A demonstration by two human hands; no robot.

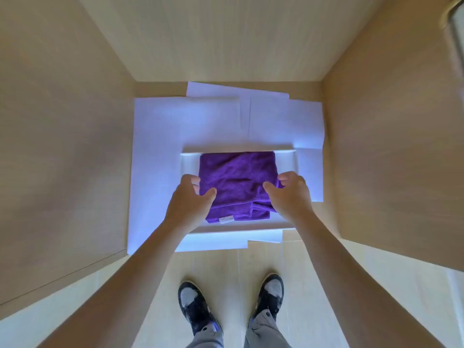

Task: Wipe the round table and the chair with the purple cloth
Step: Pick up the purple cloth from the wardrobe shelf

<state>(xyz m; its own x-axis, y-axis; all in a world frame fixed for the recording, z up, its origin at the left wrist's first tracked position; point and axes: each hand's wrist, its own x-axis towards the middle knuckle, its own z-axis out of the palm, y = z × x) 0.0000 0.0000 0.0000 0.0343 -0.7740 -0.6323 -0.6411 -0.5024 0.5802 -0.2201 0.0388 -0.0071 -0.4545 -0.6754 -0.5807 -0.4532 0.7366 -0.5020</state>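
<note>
both hands, left [192, 197] and right [288, 194], hold a loose grip on the folded cloth's [238, 182] side edges in a white tray [286, 162] on paper sheets [160, 146]; lifting unevenly could unfold it or drag the tray.

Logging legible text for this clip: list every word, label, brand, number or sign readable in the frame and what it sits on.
No text can be read.
Small white tag on the near edge of the purple cloth: too small and washed out; no characters can be made out.
White tray and white paper sheets under it: no print visible.
Shoes: no brand mark legible.
</note>
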